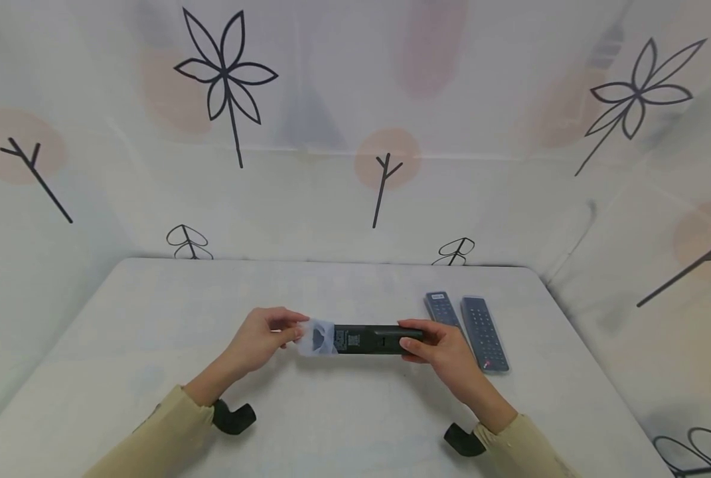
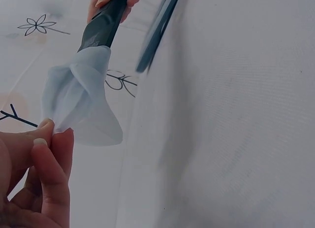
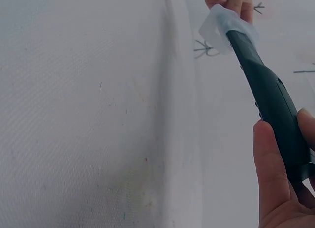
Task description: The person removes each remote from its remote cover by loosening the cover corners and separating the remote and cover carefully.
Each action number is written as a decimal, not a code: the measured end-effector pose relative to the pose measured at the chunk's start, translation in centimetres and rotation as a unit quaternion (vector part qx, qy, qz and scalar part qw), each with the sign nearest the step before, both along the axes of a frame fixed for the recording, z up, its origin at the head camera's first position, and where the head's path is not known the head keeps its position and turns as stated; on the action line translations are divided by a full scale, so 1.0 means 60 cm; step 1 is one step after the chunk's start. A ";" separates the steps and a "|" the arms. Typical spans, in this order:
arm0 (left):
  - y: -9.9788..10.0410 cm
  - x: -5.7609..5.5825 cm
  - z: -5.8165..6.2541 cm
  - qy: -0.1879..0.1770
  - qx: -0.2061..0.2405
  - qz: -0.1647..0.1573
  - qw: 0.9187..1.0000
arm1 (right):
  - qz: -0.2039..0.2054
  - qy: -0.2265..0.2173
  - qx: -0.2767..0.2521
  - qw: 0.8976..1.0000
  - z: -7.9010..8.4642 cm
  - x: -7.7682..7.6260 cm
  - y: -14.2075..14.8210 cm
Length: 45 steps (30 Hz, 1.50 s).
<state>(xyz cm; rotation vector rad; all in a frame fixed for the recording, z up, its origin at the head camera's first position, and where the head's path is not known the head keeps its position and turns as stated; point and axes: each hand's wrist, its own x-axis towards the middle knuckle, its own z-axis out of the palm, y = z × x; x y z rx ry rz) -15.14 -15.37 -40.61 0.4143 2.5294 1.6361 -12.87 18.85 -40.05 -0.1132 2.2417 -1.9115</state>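
Observation:
A black remote control (image 1: 370, 339) is held level above the table, its back with a small printed label facing up. My right hand (image 1: 451, 358) grips its right end between thumb and fingers. A translucent whitish sleeve (image 2: 81, 97) covers the other end of the remote and flares loosely past it. My left hand (image 1: 262, 338) pinches the sleeve's free edge between thumb and fingertips. In the right wrist view, the sleeve (image 3: 216, 28) wraps only the remote's far end; the rest of the black body is bare.
Two covered remotes, one smaller (image 1: 443, 309) and one larger (image 1: 484, 334), lie on the white table (image 1: 212, 292) beyond and beside my right hand. Patterned fabric (image 1: 307, 206) hangs behind the table. Dark curved pieces (image 1: 234, 418) jut from both sleeve cuffs.

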 end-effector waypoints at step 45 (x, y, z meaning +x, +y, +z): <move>-0.009 0.001 -0.007 -0.015 0.013 0.009 1.000 | 0.016 0.063 0.043 0.997 -0.008 0.003 0.004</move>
